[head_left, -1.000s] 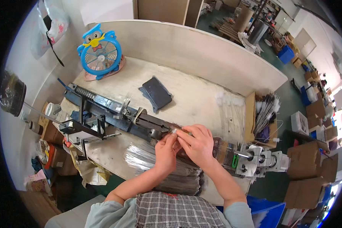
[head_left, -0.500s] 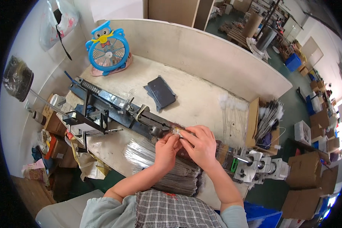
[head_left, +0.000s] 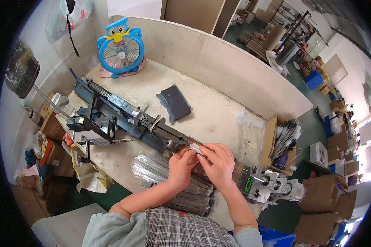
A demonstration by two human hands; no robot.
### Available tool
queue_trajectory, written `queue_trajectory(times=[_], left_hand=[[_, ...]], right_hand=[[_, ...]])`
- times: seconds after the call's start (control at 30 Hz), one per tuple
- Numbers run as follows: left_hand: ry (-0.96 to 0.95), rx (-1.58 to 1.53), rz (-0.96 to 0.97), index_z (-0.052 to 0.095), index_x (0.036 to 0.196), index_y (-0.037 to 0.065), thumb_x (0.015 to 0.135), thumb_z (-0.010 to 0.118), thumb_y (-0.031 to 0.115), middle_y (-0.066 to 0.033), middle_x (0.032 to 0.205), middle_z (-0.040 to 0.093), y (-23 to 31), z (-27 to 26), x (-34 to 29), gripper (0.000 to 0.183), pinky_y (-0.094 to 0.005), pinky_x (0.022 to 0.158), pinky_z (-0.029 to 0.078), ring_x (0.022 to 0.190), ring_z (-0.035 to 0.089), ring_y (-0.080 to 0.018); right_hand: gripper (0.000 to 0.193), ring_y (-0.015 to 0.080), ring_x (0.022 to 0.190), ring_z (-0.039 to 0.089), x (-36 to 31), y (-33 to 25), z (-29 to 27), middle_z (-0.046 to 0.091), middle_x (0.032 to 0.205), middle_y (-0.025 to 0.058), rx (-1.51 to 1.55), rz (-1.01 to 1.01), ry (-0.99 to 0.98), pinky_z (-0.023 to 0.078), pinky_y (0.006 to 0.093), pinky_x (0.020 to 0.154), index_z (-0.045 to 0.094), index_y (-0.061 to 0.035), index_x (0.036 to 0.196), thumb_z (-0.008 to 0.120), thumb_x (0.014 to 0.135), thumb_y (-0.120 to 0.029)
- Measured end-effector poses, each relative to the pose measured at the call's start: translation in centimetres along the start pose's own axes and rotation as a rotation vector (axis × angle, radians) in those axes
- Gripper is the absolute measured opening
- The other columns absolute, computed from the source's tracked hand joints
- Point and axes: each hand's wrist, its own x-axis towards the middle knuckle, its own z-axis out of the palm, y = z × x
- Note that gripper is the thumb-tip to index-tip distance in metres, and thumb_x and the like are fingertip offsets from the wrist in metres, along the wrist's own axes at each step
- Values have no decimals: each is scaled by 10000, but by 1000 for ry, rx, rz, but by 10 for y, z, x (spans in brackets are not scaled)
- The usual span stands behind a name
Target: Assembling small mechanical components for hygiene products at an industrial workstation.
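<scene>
Both my hands meet over the long dark metal bench machine (head_left: 123, 109), near its middle. My left hand (head_left: 179, 168) is closed, thumb and forefinger pinched together beside a round metal knob (head_left: 171, 145); whatever lies between those fingertips is hidden. My right hand (head_left: 219, 165) pinches a small whitish piece (head_left: 196, 148) that lies against the machine, close to the left fingertips. Its exact kind is too small to tell. Below my left wrist, a thick bundle of thin metal wires (head_left: 185, 193) lies on the table, partly covered by my forearm.
A grey motor-like unit (head_left: 276, 186) with a shaft stands at the machine's right end. A crank-handled bracket (head_left: 92, 129) is at left. Behind are a dark phone (head_left: 176, 103) and a blue fan (head_left: 121, 53). Several white-tipped wires fill a cardboard box (head_left: 268, 142) at right.
My head view has shifted slightly. The whitish piece between my fingertips shows more plainly now, and my right fingers have spread a little from the left ones.
</scene>
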Motion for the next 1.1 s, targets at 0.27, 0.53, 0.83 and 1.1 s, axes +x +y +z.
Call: queue_trajectory(times=[0.27,0.53,0.83,1.1], left_hand=[[-3,64,-8,543,976,24,904,504,144,-66,942,593,-6,-5,5,145,-323,803,465,885,594,-160],[-9,-15,-56,488,1071,21,949,361,473,-115,1029,564,5,-3,-5,486,-386,905,420,970,558,-230],[-57,215,-106,336,1304,-28,945,319,515,-151,1279,444,10,-3,-5,652,-385,951,395,1071,514,-253],[73,588,-46,456,1266,14,859,598,226,-132,1121,605,61,-70,-26,480,-343,856,466,1023,582,-222]], right_hand=[[241,192,886,581,1,3,6,625,922,-10,-14,1,17,438,327,726,678,-127,911,729,676,-153],[172,234,795,582,-11,7,-19,630,824,47,-131,49,-152,448,361,686,672,-82,824,726,686,-170],[154,217,886,554,-15,6,-36,625,848,23,12,101,-92,419,358,768,660,-96,876,672,732,-148],[182,261,749,629,-68,8,-36,630,852,60,109,340,-501,504,363,628,656,-90,947,607,821,-211]])
